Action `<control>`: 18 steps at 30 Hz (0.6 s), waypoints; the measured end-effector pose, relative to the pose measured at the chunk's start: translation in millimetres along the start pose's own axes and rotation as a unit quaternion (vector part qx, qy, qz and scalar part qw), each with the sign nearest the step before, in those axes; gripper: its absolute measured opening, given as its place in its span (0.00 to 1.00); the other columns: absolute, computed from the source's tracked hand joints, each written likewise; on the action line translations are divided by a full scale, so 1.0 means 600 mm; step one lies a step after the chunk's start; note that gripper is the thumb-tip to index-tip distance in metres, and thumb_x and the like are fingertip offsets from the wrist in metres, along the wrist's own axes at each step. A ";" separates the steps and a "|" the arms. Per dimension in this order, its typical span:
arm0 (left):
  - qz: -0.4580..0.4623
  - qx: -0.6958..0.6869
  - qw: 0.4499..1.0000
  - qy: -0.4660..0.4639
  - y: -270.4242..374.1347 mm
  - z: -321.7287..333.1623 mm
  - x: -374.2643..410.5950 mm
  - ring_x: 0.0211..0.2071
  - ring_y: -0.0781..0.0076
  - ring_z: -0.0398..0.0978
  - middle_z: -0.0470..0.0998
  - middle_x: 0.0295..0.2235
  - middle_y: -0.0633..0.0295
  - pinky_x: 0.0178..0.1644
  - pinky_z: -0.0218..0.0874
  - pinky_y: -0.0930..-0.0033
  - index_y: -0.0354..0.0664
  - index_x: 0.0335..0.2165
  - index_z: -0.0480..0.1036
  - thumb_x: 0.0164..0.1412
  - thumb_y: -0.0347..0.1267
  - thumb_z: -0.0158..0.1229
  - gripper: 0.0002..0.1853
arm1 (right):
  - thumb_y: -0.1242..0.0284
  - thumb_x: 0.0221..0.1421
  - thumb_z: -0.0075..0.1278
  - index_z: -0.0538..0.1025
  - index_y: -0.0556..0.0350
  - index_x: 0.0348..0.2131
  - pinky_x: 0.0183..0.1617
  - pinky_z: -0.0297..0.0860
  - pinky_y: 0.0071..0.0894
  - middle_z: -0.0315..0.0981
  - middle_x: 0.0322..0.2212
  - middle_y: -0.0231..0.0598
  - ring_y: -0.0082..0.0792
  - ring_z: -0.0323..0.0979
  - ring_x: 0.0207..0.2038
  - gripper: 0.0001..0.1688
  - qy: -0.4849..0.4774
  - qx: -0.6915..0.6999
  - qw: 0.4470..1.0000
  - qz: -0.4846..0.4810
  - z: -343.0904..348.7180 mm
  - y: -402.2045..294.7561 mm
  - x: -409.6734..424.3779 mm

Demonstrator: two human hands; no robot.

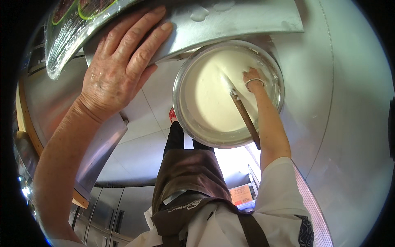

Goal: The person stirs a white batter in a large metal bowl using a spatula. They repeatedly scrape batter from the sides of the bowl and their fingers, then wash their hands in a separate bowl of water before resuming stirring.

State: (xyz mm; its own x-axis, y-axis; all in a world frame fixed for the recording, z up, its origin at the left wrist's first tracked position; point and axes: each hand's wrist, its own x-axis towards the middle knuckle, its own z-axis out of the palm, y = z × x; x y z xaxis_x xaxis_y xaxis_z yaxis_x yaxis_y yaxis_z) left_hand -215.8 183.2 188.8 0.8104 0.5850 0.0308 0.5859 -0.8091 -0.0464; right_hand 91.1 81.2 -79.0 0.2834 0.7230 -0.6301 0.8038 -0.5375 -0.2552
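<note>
My left hand (pixel 115 68) lies with its fingers apart on the front edge of a stainless steel counter (pixel 234 23), its thumb low by the rim. My right hand (pixel 252 76), with a metal bangle at the wrist, dips into a creamy white batter-like liquid (pixel 206 95). Its fingertips are hidden in the liquid, so I cannot tell whether they grip anything. The liquid fills much of a large round steel basin (pixel 177 108). A wooden-handled utensil (pixel 245 117) leans on the basin's near rim, its pale end sunk in the liquid.
A plastic-wrapped tray (pixel 72 37) with green-rimmed items stands at the upper left. Steel cabinets (pixel 108 210) are at the lower left. A cardboard box (pixel 241 195) sits low behind me. Pale tiled floor (pixel 139 148) shows left of my legs.
</note>
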 end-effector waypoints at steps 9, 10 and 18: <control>-0.002 -0.038 0.999 0.006 -0.003 0.000 -0.003 0.51 0.59 0.54 0.54 0.52 0.59 0.53 0.51 0.61 0.47 0.51 0.54 0.38 0.28 0.58 0.38 | 0.67 0.47 0.41 0.70 0.62 0.31 0.37 0.65 0.42 0.69 0.29 0.53 0.50 0.69 0.32 0.16 0.098 -0.107 0.989 -0.011 -0.049 -0.012 -0.035; -0.003 -0.038 0.999 0.005 -0.002 0.000 -0.003 0.51 0.59 0.54 0.54 0.52 0.59 0.53 0.50 0.61 0.47 0.51 0.54 0.38 0.28 0.58 0.38 | 0.66 0.46 0.41 0.70 0.59 0.33 0.37 0.65 0.42 0.69 0.31 0.53 0.48 0.69 0.32 0.16 0.103 -0.122 0.987 0.008 -0.041 0.016 -0.034; 0.012 0.007 1.000 0.002 -0.002 0.005 0.003 0.51 0.58 0.54 0.54 0.52 0.59 0.54 0.49 0.60 0.47 0.51 0.54 0.40 0.28 0.56 0.36 | 0.68 0.48 0.41 0.62 0.61 0.43 0.49 0.57 0.35 0.62 0.41 0.51 0.43 0.59 0.47 0.23 -0.035 -0.064 0.994 0.081 0.056 0.117 0.013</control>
State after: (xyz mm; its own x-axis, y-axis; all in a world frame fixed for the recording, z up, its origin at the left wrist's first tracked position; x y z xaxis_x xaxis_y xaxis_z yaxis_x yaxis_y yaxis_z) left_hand -215.0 185.6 185.6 0.8246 0.5648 0.0326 0.5657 -0.8224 -0.0603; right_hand 132.2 34.7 -126.4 0.3815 0.5966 -0.7061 0.8113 -0.5822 -0.0536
